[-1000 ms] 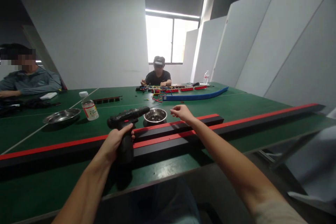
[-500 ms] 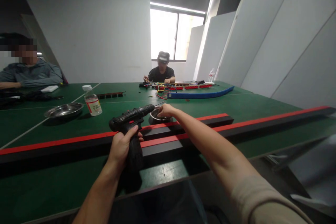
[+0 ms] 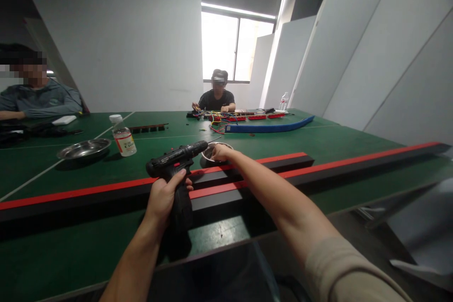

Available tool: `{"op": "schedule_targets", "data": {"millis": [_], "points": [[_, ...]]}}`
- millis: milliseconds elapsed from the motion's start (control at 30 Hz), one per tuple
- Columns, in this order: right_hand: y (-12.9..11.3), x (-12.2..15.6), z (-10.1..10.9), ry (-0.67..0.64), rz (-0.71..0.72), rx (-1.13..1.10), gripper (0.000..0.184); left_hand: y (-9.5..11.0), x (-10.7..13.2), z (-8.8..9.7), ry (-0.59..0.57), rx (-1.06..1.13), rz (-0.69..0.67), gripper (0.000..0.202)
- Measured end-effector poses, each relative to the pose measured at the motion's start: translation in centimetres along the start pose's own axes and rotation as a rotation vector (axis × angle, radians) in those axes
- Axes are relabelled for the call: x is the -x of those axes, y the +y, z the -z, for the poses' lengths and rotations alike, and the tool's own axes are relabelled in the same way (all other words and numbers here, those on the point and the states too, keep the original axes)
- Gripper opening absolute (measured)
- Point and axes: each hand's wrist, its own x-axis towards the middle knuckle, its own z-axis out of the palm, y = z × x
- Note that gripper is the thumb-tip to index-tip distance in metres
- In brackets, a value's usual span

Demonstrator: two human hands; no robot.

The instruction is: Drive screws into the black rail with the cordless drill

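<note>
My left hand point(image 3: 169, 194) is wrapped round the grip of a black cordless drill point(image 3: 177, 156). Its thin bit point(image 3: 214, 139) points right, over the near side of a small metal bowl point(image 3: 208, 162). My right hand point(image 3: 222, 152) dips into that bowl with curled fingers pressed together. Their tips are hidden, and I cannot make out what they hold, if anything. Below both hands run two long bars with red tops and black sides, one farther bar point(image 3: 287, 157) and one nearer bar point(image 3: 339, 164).
On the left stand a shallow steel dish point(image 3: 84, 149) and a clear bottle point(image 3: 124, 139). A blue strip point(image 3: 269, 128) lies farther back, near wires and red parts point(image 3: 235, 118). One co-worker point(image 3: 216, 96) sits across the green table point(image 3: 357, 132); another person point(image 3: 42, 94) sits at left.
My right hand has shifted slightly within the bowl, its fingers lower and more curled. The drill stays in my left hand, nearly still. The view has moved a little.
</note>
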Motion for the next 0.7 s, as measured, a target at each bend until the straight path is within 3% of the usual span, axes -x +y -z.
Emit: {"op": "schedule_targets", "data": {"millis": [233, 433, 500, 567, 633, 700], "points": [[0.4, 0.1, -0.3, 0.035, 0.01, 0.026, 0.015, 0.2, 0.0, 0.0, -0.018, -0.028, 0.026, 0.04], [1.4, 1.1, 0.0, 0.182, 0.044, 0.011, 0.02, 0.2, 0.1, 0.0, -0.01, -0.036, 0.037, 0.038], [3.2, 2.3, 0.7, 0.309, 0.062, 0.02, 0.023, 0.1, 0.1, 0.0, -0.023, -0.033, 0.037, 0.038], [6.2, 4.1, 1.8, 0.526, 0.075, 0.032, 0.022, 0.1, 0.1, 0.0, -0.04, -0.026, 0.036, 0.039], [10.4, 6.4, 3.4, 0.643, -0.062, 0.049, 0.024, 0.1, 0.1, 0.0, -0.052, -0.023, 0.038, 0.039], [15.0, 9.2, 5.1, 0.681, -0.322, 0.083, 0.03, 0.2, 0.1, -0.1, -0.056, -0.031, 0.043, 0.039]]}}
